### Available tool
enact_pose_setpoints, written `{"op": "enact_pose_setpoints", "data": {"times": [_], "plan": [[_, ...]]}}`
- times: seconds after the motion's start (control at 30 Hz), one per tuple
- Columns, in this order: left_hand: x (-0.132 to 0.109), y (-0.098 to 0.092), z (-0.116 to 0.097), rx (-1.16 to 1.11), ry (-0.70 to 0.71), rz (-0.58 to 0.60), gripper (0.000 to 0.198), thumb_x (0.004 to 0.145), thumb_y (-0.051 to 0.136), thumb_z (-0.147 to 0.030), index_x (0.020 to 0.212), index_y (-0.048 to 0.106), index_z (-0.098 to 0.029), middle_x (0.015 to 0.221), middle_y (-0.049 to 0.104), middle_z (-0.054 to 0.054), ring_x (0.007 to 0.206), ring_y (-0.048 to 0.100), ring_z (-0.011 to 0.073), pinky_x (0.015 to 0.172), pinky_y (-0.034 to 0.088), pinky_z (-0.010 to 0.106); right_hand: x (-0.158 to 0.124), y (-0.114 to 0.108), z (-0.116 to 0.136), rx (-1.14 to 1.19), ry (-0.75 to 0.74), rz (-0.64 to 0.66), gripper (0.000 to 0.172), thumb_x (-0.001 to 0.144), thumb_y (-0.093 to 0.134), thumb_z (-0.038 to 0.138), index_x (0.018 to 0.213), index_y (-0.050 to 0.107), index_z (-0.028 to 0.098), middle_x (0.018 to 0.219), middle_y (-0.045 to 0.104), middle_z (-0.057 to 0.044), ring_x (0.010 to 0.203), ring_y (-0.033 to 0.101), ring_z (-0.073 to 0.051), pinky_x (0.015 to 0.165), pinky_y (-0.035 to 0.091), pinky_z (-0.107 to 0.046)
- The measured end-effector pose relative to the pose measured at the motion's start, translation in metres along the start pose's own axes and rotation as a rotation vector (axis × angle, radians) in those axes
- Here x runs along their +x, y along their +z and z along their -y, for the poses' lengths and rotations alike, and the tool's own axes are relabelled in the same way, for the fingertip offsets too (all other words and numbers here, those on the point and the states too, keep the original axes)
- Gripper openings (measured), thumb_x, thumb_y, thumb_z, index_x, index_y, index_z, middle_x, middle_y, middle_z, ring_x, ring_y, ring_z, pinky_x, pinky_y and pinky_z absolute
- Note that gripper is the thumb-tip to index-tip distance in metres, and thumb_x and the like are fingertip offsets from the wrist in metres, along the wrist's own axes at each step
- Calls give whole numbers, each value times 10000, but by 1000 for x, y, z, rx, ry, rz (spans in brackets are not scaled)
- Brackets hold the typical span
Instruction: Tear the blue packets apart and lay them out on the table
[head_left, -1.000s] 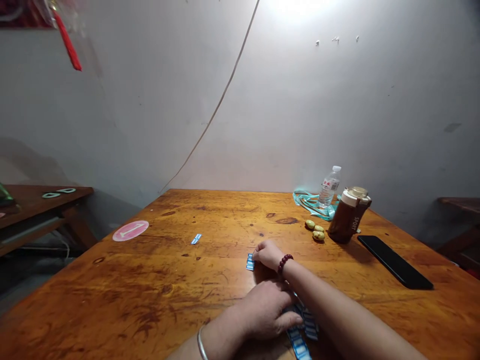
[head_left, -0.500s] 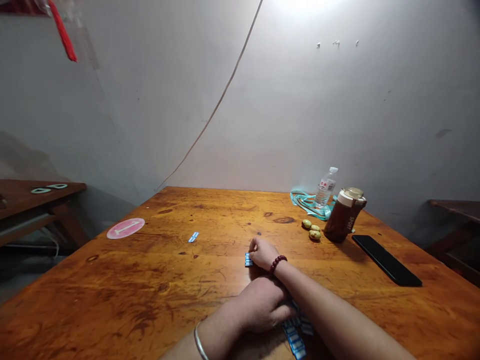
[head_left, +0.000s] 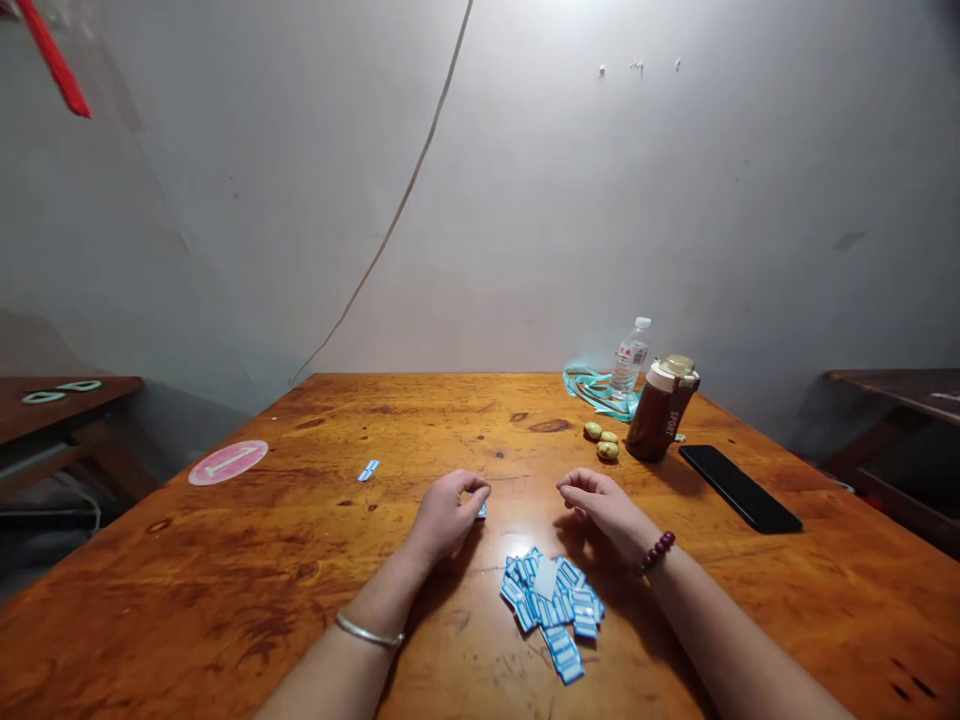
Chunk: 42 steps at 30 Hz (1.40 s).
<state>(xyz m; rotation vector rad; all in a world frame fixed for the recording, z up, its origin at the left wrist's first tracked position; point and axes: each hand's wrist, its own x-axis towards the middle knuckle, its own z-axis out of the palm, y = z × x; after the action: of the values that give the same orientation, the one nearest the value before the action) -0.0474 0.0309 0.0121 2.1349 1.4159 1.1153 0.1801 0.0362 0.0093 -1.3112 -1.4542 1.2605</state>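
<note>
Uncrossed now, left hand [head_left: 448, 517] curled at a small blue strip [head_left: 481, 511], hold unclear, right hand [head_left: 607, 508] half-open, empty.

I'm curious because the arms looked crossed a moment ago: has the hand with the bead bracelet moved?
Yes. The hand has moved to the right, away from the little blue piece it was touching and toward the black phone.
</note>
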Motion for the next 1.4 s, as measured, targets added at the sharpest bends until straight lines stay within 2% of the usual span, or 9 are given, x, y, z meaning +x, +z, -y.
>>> {"op": "enact_pose_setpoints", "data": {"times": [0.13, 0.37, 0.57, 0.7, 0.93, 1.1, 1.27, 1.33, 1.4], "plan": [[-6, 8, -14, 2, 30, 99, 175, 742, 462, -250, 710, 620, -181, 714, 615, 23, 687, 530, 147, 647, 381, 246, -16, -2, -7, -149, -4, 232, 190, 669, 535, 329, 751, 503, 161, 617, 511, 20, 527, 484, -96, 471, 344, -198], [-13, 14, -37, 81, 90, 246, 224, 771, 430, -276, 640, 581, -176, 631, 562, 7, 604, 478, 124, 567, 331, 223, -38, 11, 8, -802, -373, 395, 417, 568, 653, 376, 956, 567, 249, 885, 538, -17, 828, 465, -179, 758, 329, -304], [-13, 15, -33, 79, 71, 314, 264, 743, 457, -332, 534, 462, -171, 524, 433, -32, 518, 378, 99, 494, 261, 214, -29, 11, 2, -774, -283, 375, 182, 646, 574, 252, 818, 603, 199, 767, 551, -1, 685, 463, -123, 609, 325, -219], [-14, 18, -31, -28, 17, 267, 311, 722, 464, -304, 482, 310, -180, 480, 297, -61, 479, 282, 78, 469, 211, 211, -21, 0, -4, -677, -205, 320, 130, 685, 539, 262, 767, 584, 172, 706, 546, 5, 609, 454, -102, 522, 301, -198], [-13, 15, -31, -350, -129, 90, 368, 700, 474, -258, 507, 167, -194, 513, 155, -70, 473, 171, 60, 458, 182, 203, -25, -4, 6, -847, -354, 93, 157, 708, 547, 326, 783, 586, 193, 806, 550, -19, 794, 477, -154, 746, 282, -289], [-11, 18, -30, -513, -211, 36, 387, 674, 536, -237, 508, 190, -191, 500, 188, -77, 463, 199, 53, 449, 194, 189, -34, 9, 10, -852, -439, 327, 160, 684, 582, 331, 789, 597, 211, 800, 563, -8, 764, 484, -143, 751, 271, -277], [-11, 17, -31, -883, -346, 71, 332, 736, 493, -417, 548, 365, -176, 473, 329, -69, 431, 300, 56, 441, 256, 185, -36, 12, 7, -898, -428, 380, 225, 663, 593, 359, 840, 600, 222, 819, 565, -8, 758, 484, -144, 760, 264, -283], [-11, 12, -37, -1083, -380, 133, 426, 757, 356, -553, 707, 518, -163, 640, 524, 10, 599, 481, 109, 556, 367, 230, -36, 12, 8, -905, -419, 383, 249, 663, 589, 390, 848, 599, 224, 835, 561, -16, 787, 479, -158, 768, 262, -289], [-11, 7, -44, -1265, -403, 232, 656, 717, 212, -672, 927, 559, -157, 973, 571, 107, 925, 499, 207, 747, 385, 333, -37, 11, 9, -901, -412, 392, 292, 657, 582, 445, 850, 596, 227, 851, 551, -25, 828, 470, -176, 777, 261, -296]]}}
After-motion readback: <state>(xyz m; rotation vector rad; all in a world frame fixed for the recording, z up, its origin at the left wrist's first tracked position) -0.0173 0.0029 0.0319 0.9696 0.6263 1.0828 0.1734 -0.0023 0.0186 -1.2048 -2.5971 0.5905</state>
